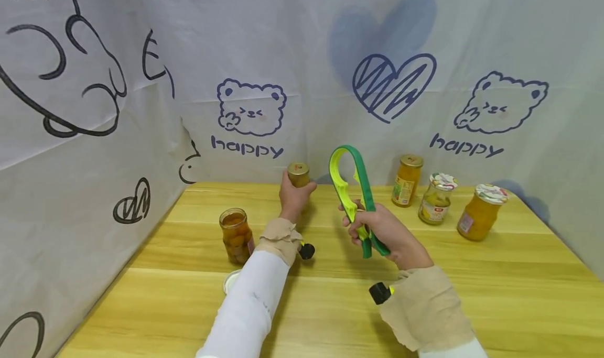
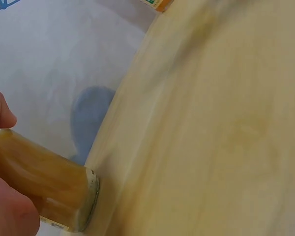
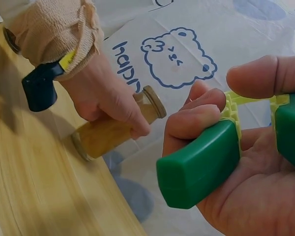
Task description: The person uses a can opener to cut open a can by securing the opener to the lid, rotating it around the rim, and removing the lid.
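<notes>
Basically, the jar (image 1: 298, 175) is at the far edge of the surface (image 1: 330, 311), near the cloth (image 1: 306, 43), gold lid on. Left hand (image 1: 293, 196) grips it round the body, below the lid, probably to keep it steady and leave the lid free; can't tell if the base touches the surface. Right hand (image 1: 384, 229) grips the green-yellow opener (image 1: 365, 187) by its two legs, loop up and clear of the jar; legs apart, thumb on one, fingers on the other, likely so a squeeze can work the loop. Teeth inside the loop, presumably for grip. Open jar (image 1: 237, 240) with fruit stands left of the left forearm, no lid; white disc (image 1: 231, 281) just nearer, partly behind the sleeve (image 1: 252, 300), likely its lid set down close by. Three more jars off to the right, lids on: tall one (image 1: 407, 182), small one (image 1: 436, 201), squat one (image 1: 480, 214), all upright, neither hand on them, perhaps parked there to keep the middle free for both arms.
</notes>
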Available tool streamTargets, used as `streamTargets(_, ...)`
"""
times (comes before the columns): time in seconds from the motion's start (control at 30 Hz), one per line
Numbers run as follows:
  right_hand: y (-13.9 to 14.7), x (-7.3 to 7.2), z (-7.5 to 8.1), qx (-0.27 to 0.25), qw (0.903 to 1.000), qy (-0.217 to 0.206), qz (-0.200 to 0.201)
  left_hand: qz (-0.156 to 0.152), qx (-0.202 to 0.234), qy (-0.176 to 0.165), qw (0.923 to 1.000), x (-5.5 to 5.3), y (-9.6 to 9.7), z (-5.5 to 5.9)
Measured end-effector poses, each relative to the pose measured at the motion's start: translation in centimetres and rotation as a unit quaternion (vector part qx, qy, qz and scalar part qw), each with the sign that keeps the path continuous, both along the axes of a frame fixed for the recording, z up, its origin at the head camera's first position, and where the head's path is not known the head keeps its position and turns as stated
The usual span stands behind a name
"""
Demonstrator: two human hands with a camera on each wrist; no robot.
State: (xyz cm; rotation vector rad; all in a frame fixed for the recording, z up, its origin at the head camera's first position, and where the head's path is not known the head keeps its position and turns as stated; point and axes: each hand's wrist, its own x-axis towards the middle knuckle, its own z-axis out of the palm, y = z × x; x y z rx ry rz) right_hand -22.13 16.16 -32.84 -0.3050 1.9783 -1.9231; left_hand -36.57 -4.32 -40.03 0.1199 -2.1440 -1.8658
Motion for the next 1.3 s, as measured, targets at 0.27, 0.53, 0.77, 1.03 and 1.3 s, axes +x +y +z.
streamTargets(0.27,-0.4,0.1,0.2,-0.001,1.0,-0.003,0.006,0.003,-0.012,0.005,0.9999,1.3,-0.7,0.1)
streamTargets(0.53,-0.5,0.1,0.6,0.033,0.9993,0.013,0.011,0.002,0.004,-0.016,0.9999,3.0,-1.0,0.5)
streamTargets(0.77,-0.8,0.1,0.9,0.04,0.999,0.015,0.012,-0.006,-0.003,-0.022,0.9997,4.4,-1.3,0.7)
streamTargets(1.03,-0.9,0.3,0.6,0.064,0.9977,0.016,0.012,-0.034,-0.004,-0.017,0.9993,5.9,-1.7,0.2)
streamTargets(1.3,-1.0,0.5,0.6,0.096,0.9951,0.023,-0.003,-0.054,-0.003,-0.028,0.9982,7.5,-1.8,0.3)
